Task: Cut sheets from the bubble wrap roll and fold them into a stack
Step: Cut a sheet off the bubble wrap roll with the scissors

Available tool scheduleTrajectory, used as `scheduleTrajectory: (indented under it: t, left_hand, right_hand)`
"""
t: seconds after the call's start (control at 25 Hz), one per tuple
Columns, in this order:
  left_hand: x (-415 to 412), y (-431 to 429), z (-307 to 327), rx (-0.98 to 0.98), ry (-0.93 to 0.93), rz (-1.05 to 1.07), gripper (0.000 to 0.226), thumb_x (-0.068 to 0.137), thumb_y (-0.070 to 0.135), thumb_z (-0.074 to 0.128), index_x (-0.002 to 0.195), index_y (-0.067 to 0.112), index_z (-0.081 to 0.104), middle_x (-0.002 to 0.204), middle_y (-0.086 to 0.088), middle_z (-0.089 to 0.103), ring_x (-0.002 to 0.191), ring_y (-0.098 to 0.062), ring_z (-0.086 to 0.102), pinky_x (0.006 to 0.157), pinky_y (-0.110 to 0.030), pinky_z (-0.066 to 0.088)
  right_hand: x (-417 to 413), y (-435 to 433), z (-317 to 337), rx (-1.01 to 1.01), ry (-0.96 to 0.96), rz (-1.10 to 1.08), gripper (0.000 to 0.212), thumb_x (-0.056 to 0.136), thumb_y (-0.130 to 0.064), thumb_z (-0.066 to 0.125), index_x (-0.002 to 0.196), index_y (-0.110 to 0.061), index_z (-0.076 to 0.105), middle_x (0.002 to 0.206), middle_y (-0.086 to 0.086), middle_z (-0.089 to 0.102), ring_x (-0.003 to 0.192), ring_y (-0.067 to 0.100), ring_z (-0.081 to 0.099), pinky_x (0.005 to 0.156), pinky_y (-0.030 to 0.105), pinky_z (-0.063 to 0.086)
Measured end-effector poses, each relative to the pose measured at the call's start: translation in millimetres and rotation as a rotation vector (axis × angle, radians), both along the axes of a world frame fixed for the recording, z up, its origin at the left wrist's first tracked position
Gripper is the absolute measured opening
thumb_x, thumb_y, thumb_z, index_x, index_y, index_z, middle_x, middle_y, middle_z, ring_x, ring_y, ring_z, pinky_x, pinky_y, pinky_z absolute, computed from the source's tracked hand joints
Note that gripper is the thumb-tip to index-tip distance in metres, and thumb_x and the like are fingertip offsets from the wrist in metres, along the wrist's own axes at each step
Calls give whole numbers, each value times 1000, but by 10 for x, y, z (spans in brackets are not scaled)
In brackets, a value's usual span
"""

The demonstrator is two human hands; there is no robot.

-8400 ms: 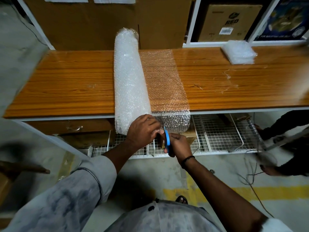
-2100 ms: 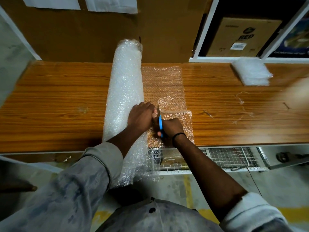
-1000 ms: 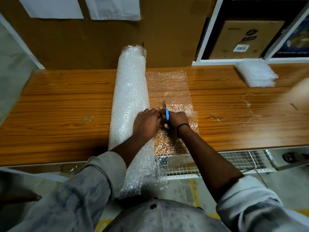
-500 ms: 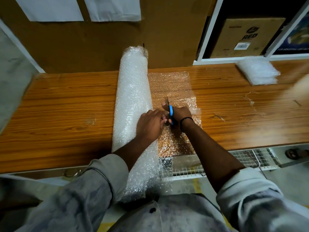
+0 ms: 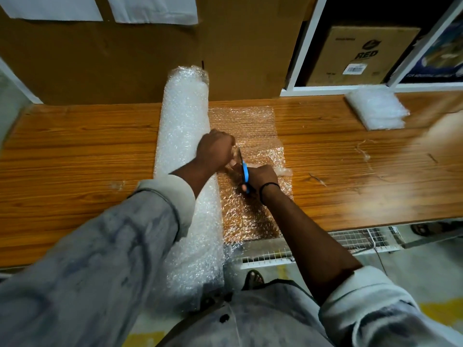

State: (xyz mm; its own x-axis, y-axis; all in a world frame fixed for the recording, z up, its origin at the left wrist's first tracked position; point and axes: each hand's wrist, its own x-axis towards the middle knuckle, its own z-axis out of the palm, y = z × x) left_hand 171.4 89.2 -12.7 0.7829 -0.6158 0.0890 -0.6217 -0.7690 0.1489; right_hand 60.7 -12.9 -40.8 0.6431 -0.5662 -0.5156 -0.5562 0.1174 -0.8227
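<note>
On my feed a long wood-grain desk (image 5: pixel 75 159) runs across, backed by a cardboard panel (image 5: pixel 125 66) and a shelf box (image 5: pixel 363 53) (printed RED). The bubble wrap roll (image 5: pixel 184 126) lies across the desk, overhanging its near edge, its sheet (image 5: pixel 250 126) spread rightward. Both hands hide the cut: left hand (image 5: pixel 215 149) curled on the roll's edge, right hand (image 5: pixel 260 176) gripping blue-handled scissors (image 5: pixel 245 171). A folded stack (image 5: pixel 378 108) sits far right

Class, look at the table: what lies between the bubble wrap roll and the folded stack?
Head view: beside the roll, the unrolled sheet with scissors in the right hand, then bare table up to the stack.
</note>
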Motion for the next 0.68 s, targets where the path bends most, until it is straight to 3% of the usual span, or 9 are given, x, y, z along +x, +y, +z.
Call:
scheduleTrajectory:
  t: [0.08,0.24,0.48,0.68]
  left_hand:
    - [52,-29,-55,-40,97,42,14,89,34,75,101,27,78,105,4,75,105,-22,63,87,-35,51]
    - [74,-97,-186,-124,101,100,8,91,28,70,88,28,77,96,6,75,98,-20,61,80,-35,49]
    - [44,-51,-202,-141,100,88,11,85,21,70,82,31,74,98,12,71,98,-17,58,80,-35,50]
    - [38,-17,-195,-187,72,70,16,84,18,75,94,31,76,107,11,72,100,-17,59,78,-31,46]
  right_hand:
    - [-12,-23,4,-14,14,30,37,79,-32,86,77,-1,67,62,11,67,41,18,62,44,25,49]
    - [-23,-79,70,27,5,63,36,77,-31,88,63,-7,64,59,10,63,38,15,59,39,19,42]
    - [107,-103,151,93,-17,68,44,75,-41,90,82,-1,75,62,12,66,36,15,57,38,19,42]
    - [232,-94,117,151,-73,12,45,77,-37,89,89,5,75,73,16,67,41,20,56,41,22,45]
